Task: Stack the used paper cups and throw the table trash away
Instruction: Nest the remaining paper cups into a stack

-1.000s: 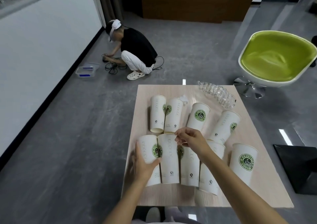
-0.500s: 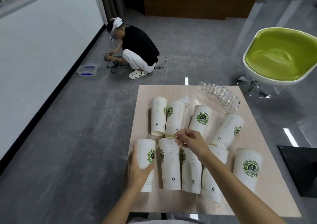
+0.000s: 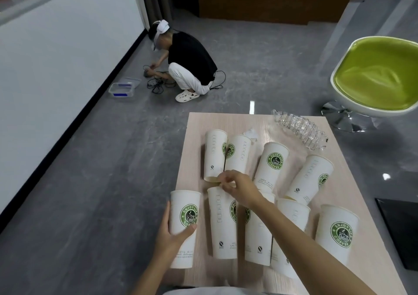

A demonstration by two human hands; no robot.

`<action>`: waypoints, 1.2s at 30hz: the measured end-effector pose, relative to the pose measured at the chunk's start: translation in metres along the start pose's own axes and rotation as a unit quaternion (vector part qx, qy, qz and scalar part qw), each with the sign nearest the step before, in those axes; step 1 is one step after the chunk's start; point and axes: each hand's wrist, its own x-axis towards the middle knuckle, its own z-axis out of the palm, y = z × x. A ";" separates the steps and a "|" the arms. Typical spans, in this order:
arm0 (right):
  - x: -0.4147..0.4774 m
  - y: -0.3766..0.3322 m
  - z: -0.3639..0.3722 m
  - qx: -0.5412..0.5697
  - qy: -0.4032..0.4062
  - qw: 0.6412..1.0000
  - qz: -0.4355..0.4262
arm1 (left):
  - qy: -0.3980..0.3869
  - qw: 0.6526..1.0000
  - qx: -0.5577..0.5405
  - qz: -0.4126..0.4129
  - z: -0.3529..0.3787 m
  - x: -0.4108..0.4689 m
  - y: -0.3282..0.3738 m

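My left grip (image 3: 172,238), clamped on the end cup (image 3: 184,224), has pulled it clear of the row (stacking can begin). My right grip (image 3: 239,188) pinches the next cup (image 3: 222,227) by its rim.

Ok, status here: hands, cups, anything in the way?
Left hand grips the end cup. Right hand pinches next cup at rim. Nothing stacked. Crushed bottle far side.

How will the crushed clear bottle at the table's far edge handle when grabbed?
Probably very light: the crushed bottle looks clear and empty. Likely to give under a grip, since its ribbed wall is already collapsed. It lies on its side on the table, but the dents should limit rolling.
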 end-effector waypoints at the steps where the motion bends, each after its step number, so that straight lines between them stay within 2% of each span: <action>1: 0.001 0.000 0.003 -0.017 -0.015 1.000 -0.008 | -0.001 1.000 0.002 -0.002 0.000 0.000 0.000; 7: 0.002 0.003 0.012 -0.044 -0.055 0.997 -0.012 | -0.019 1.000 0.004 0.002 -0.003 0.003 0.003; 26: -0.010 0.005 -0.002 0.018 -0.015 0.999 -0.026 | -0.052 0.996 0.051 0.041 -0.003 0.005 0.030; 31: -0.020 -0.004 -0.042 0.066 0.053 0.995 -0.051 | -0.062 0.994 0.073 0.060 -0.014 0.004 0.031; 36: -0.034 -0.014 -0.087 0.147 0.163 0.973 -0.065 | -0.101 0.986 0.113 0.067 -0.026 -0.001 0.037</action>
